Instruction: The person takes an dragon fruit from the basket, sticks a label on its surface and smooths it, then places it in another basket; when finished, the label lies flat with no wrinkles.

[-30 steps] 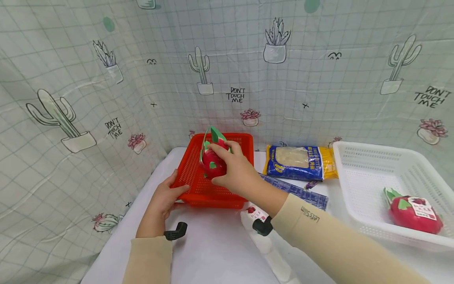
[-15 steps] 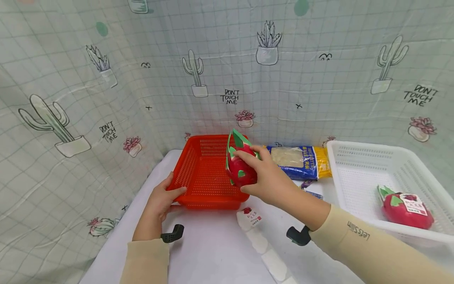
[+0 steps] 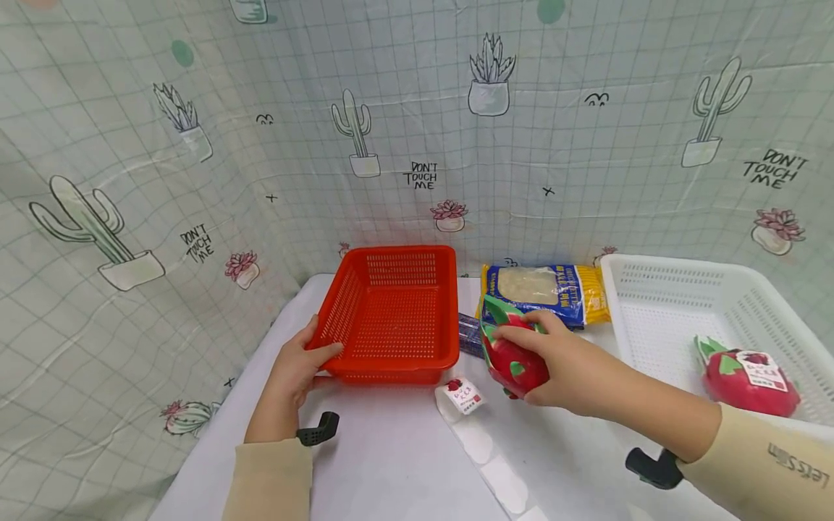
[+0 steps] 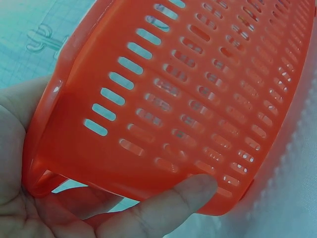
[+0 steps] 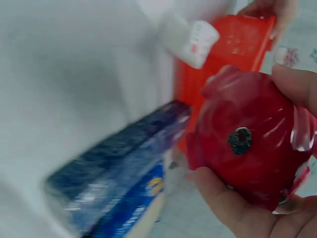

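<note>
My left hand (image 3: pixel 296 373) grips the near left corner of a red perforated plastic basket (image 3: pixel 396 318), thumb over the rim. The left wrist view shows the slotted wall of the basket (image 4: pixel 188 114) close up, with fingers behind and below it. To the right of that basket, my right hand (image 3: pixel 570 362) holds a pink-red dragon fruit (image 3: pixel 511 362) with green-tipped scales above the table. Seen from the right wrist, the fruit (image 5: pixel 247 134) turns its dark round end to the camera, between thumb and fingers. Nothing lies inside the red basket.
A roll of fruit labels (image 3: pixel 459 398) trails its strip toward the front. Behind the fruit lie a blue-and-yellow noodle packet (image 3: pixel 531 287) and a dark blue patterned package (image 3: pixel 470 335). At right, a white basket (image 3: pixel 615 318) holds another, labelled dragon fruit (image 3: pixel 746 391). A printed curtain (image 3: pixel 391 108) hangs behind.
My right hand has carried the dragon fruit from over the red basket to the right, in front of the noodle packet. The left hand has kept its grip on the basket corner.
</note>
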A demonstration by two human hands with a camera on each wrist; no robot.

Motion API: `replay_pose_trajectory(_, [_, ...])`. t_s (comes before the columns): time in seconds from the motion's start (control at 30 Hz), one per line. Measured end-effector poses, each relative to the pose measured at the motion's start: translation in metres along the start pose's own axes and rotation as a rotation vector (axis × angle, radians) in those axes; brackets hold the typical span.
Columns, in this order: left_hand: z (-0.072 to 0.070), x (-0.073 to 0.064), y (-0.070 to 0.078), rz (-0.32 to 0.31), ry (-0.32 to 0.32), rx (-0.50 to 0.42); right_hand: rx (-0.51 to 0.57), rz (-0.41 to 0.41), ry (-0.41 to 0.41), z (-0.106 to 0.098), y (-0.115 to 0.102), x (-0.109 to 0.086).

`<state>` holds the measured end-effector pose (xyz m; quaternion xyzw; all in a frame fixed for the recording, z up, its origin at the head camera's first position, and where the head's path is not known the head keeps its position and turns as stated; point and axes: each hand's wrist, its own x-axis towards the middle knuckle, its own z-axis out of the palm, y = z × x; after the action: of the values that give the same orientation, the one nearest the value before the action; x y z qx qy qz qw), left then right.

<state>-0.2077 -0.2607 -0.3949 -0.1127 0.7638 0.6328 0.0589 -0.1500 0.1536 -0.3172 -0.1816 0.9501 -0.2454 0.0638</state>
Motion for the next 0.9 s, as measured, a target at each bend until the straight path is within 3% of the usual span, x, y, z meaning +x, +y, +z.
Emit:
replay_pose_trajectory(0.17, [0.004,0.000,0.008,0.007,0.008,0.035,-0.017,0.066,-0.027,0.012,0.032,-0.018])
replay_pose_trajectory(0.3, [0.006,0.001,0.012,0.011,0.003,0.041,-0.085,0.070,-0.035,0.027,0.046,-0.027])
replay_pose_trajectory(0.57, [0.009,0.001,0.014,0.013,0.010,0.053,-0.113,0.038,-0.033,0.046,0.041,-0.031])
replay_pose_trajectory(0.73, [0.011,0.002,0.016,0.019,0.011,0.039,-0.088,0.039,-0.028,0.049,0.036,-0.029])
replay_pose_trajectory(0.9, [0.014,0.002,0.018,0.019,0.003,0.055,-0.031,0.035,-0.055,0.043,0.043,-0.032])
